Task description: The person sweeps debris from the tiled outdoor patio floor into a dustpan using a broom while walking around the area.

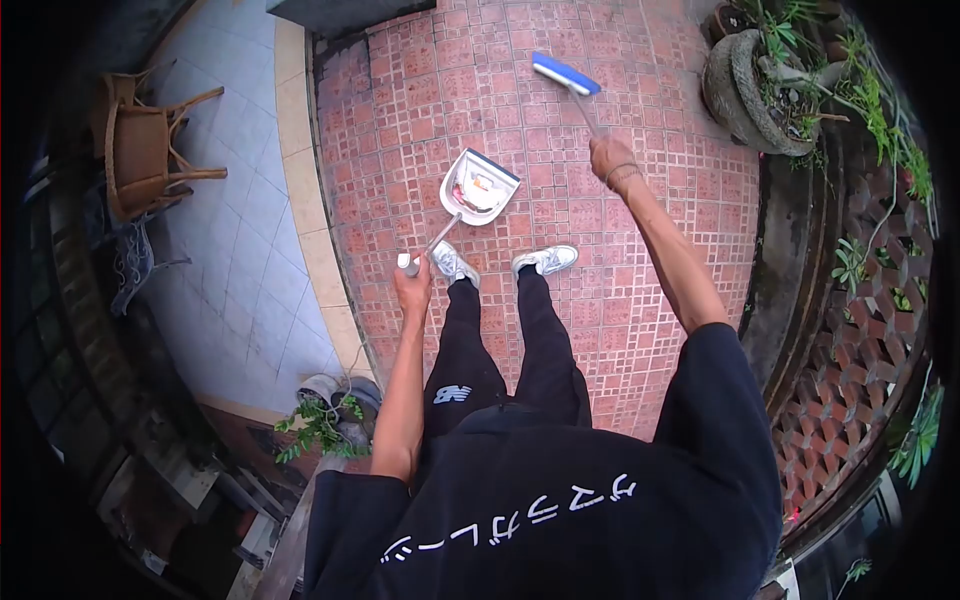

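Note:
My left hand [413, 290] is closed around the upper end of a long-handled dustpan [448, 197]. The white pan lies on the red tiles in front of my feet, its dark front lip facing away from me. Some litter, pale with bits of red and orange, lies in the pan; its kind is too small to tell. Out to the right, my right hand [610, 160] grips the handle of a broom [567, 74]. Its blue and white head is ahead of my hand, apart from the dustpan. Whether the bristles touch the floor I cannot tell.
Patterned red tiles [400, 130] cover the floor under my shoes [548, 260]. A raised pale-tiled floor [230, 220] with a wicker chair [145, 145] is at left. A large stone planter [735, 95] stands at upper right, and a potted plant [320, 425] sits at lower left.

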Demonstrator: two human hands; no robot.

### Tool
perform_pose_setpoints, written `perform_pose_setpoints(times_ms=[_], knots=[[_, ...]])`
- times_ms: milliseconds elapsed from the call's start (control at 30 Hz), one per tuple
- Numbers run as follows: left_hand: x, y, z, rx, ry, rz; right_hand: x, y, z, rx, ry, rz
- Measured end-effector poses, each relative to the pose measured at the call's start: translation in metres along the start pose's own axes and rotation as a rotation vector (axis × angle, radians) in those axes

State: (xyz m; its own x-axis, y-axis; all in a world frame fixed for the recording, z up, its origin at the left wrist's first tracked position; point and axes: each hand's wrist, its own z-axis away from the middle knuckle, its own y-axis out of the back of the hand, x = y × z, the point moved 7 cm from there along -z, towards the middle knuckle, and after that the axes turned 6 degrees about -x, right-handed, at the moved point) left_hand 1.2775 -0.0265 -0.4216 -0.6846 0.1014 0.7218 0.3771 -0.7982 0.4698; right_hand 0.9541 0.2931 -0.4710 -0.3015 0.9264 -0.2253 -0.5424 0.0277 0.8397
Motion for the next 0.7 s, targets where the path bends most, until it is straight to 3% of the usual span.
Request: perform_pose_setpoints(times_ms=[100,167,333,400,567,633,700], knots=[[0.004,0.003,-0.002,0.002,-0.017,0.044,-0.051,0.006,0.080,-0.165,0.093,0.084],[0.013,0.007,-0.004,0.005,-0.055,0.036,-0.056,-0.003,0.111,-0.145,0.135,0.021],[0.005,0.015,-0.012,0.021,-0.049,-0.011,-0.067,0.054,0.141,-0.078,0.213,-0.017],[-0.008,0.026,-0.011,0.125,-0.074,-0.115,-0.075,0.081,0.145,-0.027,0.197,-0.064],[-0.030,0.059,-0.024,0.142,-0.054,-0.055,-0.064,0.100,0.087,0.130,0.084,-0.051],[-0.025,0.076,-0.026,0.127,-0.031,-0.022,-0.057,0.097,0.039,0.229,-0.053,0.055],[-0.015,0.096,-0.032,0.094,-0.007,0.030,-0.077,0.094,-0.003,0.188,-0.097,0.084]])
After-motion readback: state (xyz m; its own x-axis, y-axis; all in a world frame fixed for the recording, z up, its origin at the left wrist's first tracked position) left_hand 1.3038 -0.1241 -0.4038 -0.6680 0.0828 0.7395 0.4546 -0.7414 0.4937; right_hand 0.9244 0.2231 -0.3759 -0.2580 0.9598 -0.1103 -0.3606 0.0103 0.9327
